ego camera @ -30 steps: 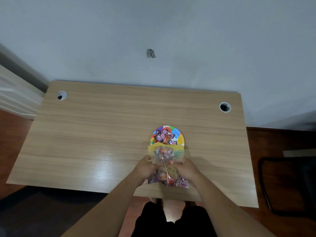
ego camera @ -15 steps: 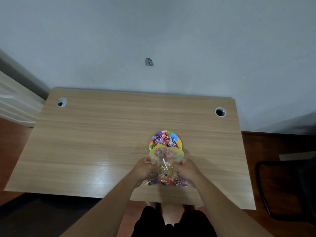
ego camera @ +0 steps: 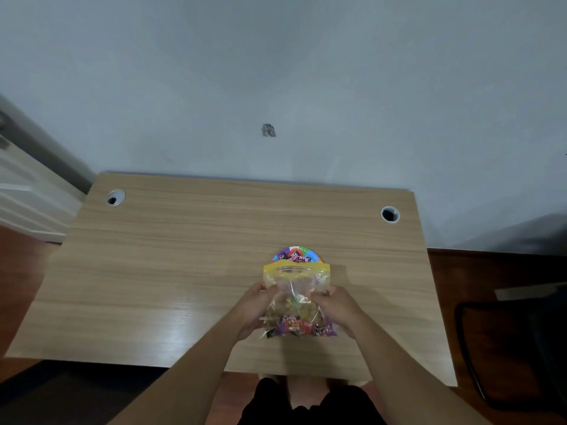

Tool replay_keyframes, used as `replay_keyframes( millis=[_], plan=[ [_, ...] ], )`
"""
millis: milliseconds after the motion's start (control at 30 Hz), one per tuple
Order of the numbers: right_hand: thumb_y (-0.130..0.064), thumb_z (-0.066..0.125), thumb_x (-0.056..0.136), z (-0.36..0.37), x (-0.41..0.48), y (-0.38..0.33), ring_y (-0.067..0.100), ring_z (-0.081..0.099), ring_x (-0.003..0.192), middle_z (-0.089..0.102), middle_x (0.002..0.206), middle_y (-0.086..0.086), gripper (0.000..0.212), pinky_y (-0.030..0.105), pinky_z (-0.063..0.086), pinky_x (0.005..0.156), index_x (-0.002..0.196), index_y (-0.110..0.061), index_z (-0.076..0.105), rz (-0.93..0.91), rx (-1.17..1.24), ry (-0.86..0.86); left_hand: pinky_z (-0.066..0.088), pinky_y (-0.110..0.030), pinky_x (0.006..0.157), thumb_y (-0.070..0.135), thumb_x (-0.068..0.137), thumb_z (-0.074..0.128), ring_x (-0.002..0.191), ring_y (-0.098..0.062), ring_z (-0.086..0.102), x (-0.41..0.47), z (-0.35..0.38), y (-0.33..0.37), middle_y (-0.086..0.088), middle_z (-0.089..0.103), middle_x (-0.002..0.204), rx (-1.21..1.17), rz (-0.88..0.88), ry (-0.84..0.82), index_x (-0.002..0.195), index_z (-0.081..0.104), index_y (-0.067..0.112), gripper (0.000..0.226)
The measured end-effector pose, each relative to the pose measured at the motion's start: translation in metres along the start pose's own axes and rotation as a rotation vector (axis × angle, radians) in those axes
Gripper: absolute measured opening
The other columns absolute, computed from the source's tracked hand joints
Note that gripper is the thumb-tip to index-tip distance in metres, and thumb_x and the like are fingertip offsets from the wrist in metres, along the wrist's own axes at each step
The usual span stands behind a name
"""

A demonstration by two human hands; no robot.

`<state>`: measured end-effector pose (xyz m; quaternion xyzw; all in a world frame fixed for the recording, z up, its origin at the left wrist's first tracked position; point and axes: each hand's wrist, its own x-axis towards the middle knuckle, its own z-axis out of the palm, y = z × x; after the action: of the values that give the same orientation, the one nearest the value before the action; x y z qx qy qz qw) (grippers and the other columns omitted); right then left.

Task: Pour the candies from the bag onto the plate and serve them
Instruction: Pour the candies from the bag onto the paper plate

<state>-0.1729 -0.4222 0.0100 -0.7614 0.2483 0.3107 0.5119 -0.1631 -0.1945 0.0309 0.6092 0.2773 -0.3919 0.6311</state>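
- The wooden desk [ego camera: 184, 271] stands against the pale wall [ego camera: 276, 72]; its near edge is partly cut off by the person's forearms, and its right near corner runs toward a dark chair [ego camera: 515, 348] that is only half in view.
- Two round cable holes sit at the back of the desk, the left one [ego camera: 115, 197] and the right one [ego camera: 390, 214].
- The clear bag [ego camera: 296, 289] with its yellow zip band is held up over the desk, mouth pointing away from the person and reaching over the near part of the plate.
- The left hand [ego camera: 253, 311] is clamped on the bag's left side; the right hand [ego camera: 339, 311] is clamped on its right side. Fingertips are hidden behind crumpled plastic.
- The colourful plate [ego camera: 283, 252] shows only as a far arc; the bag covers the rest.
- Candies in the bag [ego camera: 299, 326] bunch at the end nearest the person; wrappers blur together.
- Candies on the plate [ego camera: 296, 257] peek above the zip band, too few visible to count.
- A small dark mark [ego camera: 268, 130] on the wall is too blurred to identify.
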Motion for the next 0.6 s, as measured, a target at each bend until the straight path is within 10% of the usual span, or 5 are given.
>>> replay_keyframes(
  millis=[167, 333, 600],
  plan=[
    [-0.054, 0.073, 0.095, -0.003, -0.014, -0.018, 0.01, 0.059, 0.054, 0.065, 0.055, -0.012, 0.031, 0.028, 0.049, 0.062, 0.094, -0.025, 0.082, -0.003, 0.074, -0.018, 0.061, -0.038, 0.074, 0.057, 0.108, 0.05, 0.082, -0.028, 0.074, -0.012, -0.004, 0.013, -0.005, 0.083, 0.092, -0.037, 0.067, 0.034, 0.118, 0.067, 0.018, 0.044],
    [-0.06, 0.071, 0.096, -0.014, -0.019, -0.032, 0.022, 0.079, 0.079, 0.085, 0.105, 0.019, 0.046, 0.039, 0.061, 0.078, 0.101, -0.017, 0.087, -0.056, 0.223, 0.0, 0.059, -0.045, 0.076, 0.044, 0.106, 0.063, 0.089, -0.03, 0.072, -0.009, -0.021, 0.027, -0.011, 0.073, 0.096, -0.07, 0.237, 0.087, 0.099, 0.065, 0.009, 0.036],
    [-0.069, 0.072, 0.091, -0.04, -0.025, -0.062, 0.031, 0.073, 0.125, 0.085, 0.115, 0.005, 0.052, 0.057, 0.055, 0.11, 0.107, -0.022, 0.088, -0.175, 0.043, -0.063, 0.059, -0.031, 0.069, 0.029, 0.11, 0.06, 0.088, -0.026, 0.077, -0.025, -0.042, 0.073, -0.011, 0.081, 0.095, 0.07, 0.5, 0.032, 0.104, 0.067, 0.008, 0.023]
  ],
)
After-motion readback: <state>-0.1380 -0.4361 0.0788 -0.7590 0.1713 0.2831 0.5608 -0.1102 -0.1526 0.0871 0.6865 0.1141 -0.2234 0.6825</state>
